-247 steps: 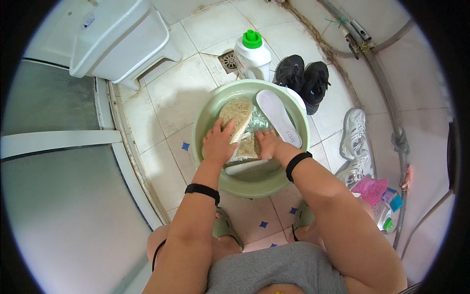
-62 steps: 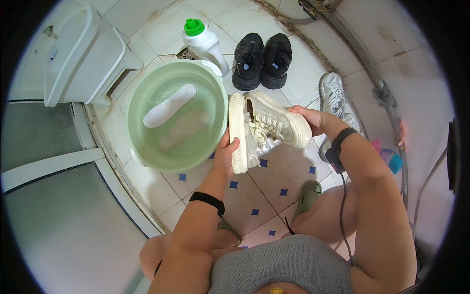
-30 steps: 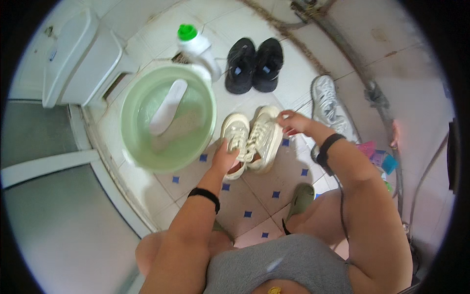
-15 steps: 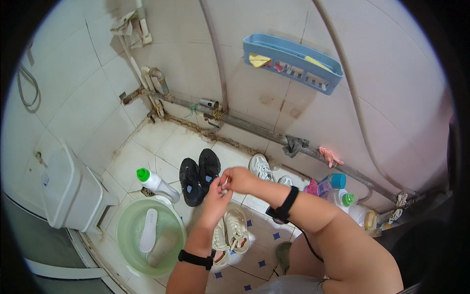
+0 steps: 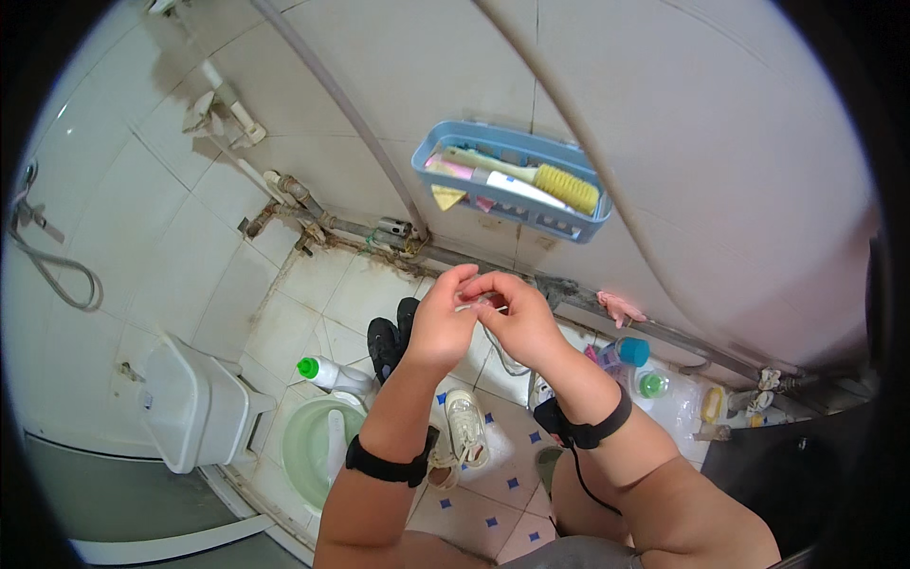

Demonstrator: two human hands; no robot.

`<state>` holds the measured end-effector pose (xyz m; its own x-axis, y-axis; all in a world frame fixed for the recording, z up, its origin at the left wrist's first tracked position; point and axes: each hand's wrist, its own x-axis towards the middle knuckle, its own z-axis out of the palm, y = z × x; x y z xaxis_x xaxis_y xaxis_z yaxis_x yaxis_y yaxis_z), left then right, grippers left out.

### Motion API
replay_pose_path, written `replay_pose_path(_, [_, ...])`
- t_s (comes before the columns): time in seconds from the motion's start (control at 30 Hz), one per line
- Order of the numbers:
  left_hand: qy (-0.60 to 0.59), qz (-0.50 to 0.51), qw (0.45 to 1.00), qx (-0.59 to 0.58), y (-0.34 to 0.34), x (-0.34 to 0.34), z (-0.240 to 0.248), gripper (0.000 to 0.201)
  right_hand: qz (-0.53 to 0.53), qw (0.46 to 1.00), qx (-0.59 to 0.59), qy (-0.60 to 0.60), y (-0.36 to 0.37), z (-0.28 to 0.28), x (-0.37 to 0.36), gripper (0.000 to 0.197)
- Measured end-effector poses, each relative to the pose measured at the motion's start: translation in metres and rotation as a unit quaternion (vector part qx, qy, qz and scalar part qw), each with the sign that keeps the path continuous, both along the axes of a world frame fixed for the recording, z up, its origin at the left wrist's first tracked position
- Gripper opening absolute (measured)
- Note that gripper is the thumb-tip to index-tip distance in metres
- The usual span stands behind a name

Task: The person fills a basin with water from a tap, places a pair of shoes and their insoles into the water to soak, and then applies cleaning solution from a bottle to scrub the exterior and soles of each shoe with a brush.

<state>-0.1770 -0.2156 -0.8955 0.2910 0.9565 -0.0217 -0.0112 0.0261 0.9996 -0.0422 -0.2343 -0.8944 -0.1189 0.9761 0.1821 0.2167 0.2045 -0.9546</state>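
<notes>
Left hand (image 5: 444, 321) and right hand (image 5: 521, 321) have both come up off the cream shoes (image 5: 465, 429), which they were handling a sec ago, and now meet out in front. Fingers on both are bent inward, tips together around a small pale bit (image 5: 469, 305); can't tell what it is, nor how firmly it's pinched, b/c the hands mostly cover it. So attention has prob. gone from the shoes to that bit.

Cream shoes are down on the floor just right of the basin (image 5: 288, 450), the left one mostly behind the left forearm. In the basin one white insole (image 5: 336, 441) shows; the second, seen a moment ago, is blocked by the arm now, so no word on it. Green-capped bottle (image 5: 334, 374) is by the basin's far side, black shoes (image 5: 384, 347) farther off to its right.

Gaze has tipped up, too: the blue wall basket (image 5: 515, 142) shows its contents w/ a yellow-bristled brush (image 5: 567, 187) inside (couldn't see that brush so well half a sec back). Neither hand touches it.
</notes>
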Motion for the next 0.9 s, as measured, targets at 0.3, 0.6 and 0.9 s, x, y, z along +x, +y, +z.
replay_pose_path(0.3, [0.295, 0.070, 0.889, 0.342, 0.075, 0.085, 0.109, 0.029, -0.121, 0.986, -0.109, 0.025, 0.002, 0.092, 0.045, 0.020])
replay_pose_path(0.6, [0.590, -0.123, 0.722, 0.340, 0.128, 0.155, 0.107, 0.022, -0.090, 0.968, -0.219, 0.085, -0.029, 0.101, 0.089, 0.016])
replay_pose_path(0.9, [0.512, -0.026, 0.740, 0.435, 0.124, 0.131, 0.126, 0.009, -0.064, 0.949, -0.301, 0.075, -0.056, 0.088, 0.093, 0.017])
